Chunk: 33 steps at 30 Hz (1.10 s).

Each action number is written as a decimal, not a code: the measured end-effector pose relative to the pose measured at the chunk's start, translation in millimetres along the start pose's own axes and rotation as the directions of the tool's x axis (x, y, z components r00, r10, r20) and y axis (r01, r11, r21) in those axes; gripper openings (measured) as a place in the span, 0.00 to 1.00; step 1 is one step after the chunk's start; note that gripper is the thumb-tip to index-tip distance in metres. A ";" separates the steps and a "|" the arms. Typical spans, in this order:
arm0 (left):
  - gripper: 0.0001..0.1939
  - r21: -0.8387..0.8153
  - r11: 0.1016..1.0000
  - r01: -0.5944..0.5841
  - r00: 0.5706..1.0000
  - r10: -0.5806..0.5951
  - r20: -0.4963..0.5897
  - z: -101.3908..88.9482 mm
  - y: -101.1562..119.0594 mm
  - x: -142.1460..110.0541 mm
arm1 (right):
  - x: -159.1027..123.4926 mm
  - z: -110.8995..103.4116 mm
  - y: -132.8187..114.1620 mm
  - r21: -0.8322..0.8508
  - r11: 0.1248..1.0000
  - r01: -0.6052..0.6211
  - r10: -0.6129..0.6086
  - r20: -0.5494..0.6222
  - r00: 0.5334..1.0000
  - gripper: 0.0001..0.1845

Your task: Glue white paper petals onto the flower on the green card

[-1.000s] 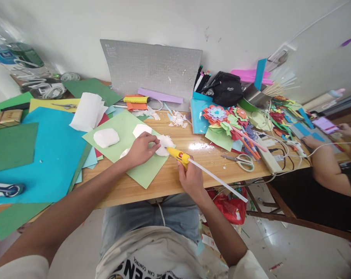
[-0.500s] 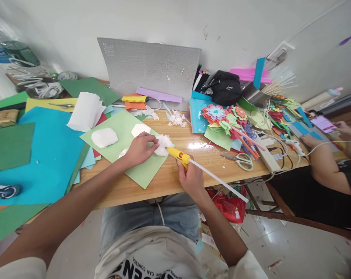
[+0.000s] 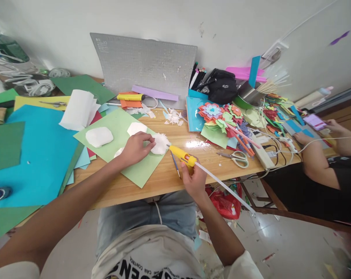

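Note:
My right hand (image 3: 194, 180) is closed round a yellow glue gun (image 3: 182, 155), and a long translucent glue stick (image 3: 221, 186) sticks out of its back end. The gun's nozzle points left, just off a fringed white paper piece (image 3: 160, 143). At the left edge of that piece, my left hand (image 3: 138, 148) has its thumb and fingers pinched together on it. Under the hand lies a light green paper sheet (image 3: 143, 176). It also bears a rounded white paper piece (image 3: 99, 137) and others partly covered by the hand. A thin blue stick-like tool (image 3: 175, 164) lies beside the gun.
Scissors (image 3: 236, 158), paper flowers (image 3: 214, 112) and a power strip (image 3: 262, 153) lie to the right. Behind stands a grey cutting mat (image 3: 146, 64). A white paper stack (image 3: 78, 110) and blue paper (image 3: 44, 155) are at left. Another person's hand holds a phone (image 3: 315, 122).
The glue gun's nozzle has drawn back to the right from the fringed white piece. The blue stick-like tool now shows beside it. My left hand stays at the piece's edge.

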<state>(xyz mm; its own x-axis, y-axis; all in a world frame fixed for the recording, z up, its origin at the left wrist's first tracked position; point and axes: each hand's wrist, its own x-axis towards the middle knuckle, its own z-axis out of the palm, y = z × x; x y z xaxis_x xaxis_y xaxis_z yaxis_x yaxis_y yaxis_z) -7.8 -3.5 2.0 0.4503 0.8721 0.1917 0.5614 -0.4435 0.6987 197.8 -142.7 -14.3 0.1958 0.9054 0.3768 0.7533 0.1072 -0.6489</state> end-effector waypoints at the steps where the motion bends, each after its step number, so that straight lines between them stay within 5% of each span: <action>1: 0.08 0.001 1.000 0.002 1.000 -0.002 -0.001 -0.3 0.3 -0.2 | 0.1 -3.4 2.2 0.015 1.000 -0.019 0.020 -0.035 0.999 0.15; 8: 0.09 0.031 0.999 -0.021 1.000 0.021 0.004 1.7 3.5 -0.4 | 26.3 -38.1 56.8 -0.116 0.974 -0.196 0.155 -0.293 0.943 0.19; 13: 0.10 0.090 0.994 -0.068 0.997 0.070 -0.014 5.6 5.2 0.8 | 42.0 -45.7 88.8 -0.185 0.939 -0.290 0.254 -0.196 0.947 0.21; 25: 0.09 0.033 0.998 -0.048 0.999 0.048 -0.010 5.9 2.9 0.0 | 37.0 -67.1 85.7 -0.232 0.928 -0.293 0.299 -0.008 0.954 0.27; 28: 0.09 0.013 0.999 -0.048 0.999 0.048 -0.008 5.2 5.0 -0.1 | 19.2 -75.0 88.1 -0.154 0.951 -0.268 0.247 -0.140 0.959 0.28; 31: 0.09 -0.005 0.999 -0.053 0.999 0.053 -0.012 4.6 7.4 -0.4 | -14.5 -75.6 76.2 -0.127 0.953 -0.275 0.202 -0.408 0.890 0.16; 33: 0.09 -0.014 0.998 -0.056 0.998 0.055 -0.016 5.0 7.9 -0.2 | -38.6 -69.4 56.1 -0.194 0.953 -0.233 0.124 -0.451 0.884 0.11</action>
<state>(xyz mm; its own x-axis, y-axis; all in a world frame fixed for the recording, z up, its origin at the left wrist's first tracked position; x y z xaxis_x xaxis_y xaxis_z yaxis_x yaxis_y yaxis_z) 0.0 -8.3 4.0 0.4698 0.8493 0.2408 0.5258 -0.4883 0.6965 276.1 -200.1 -19.4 0.5500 0.6278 0.5508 0.7940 -0.1885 -0.5779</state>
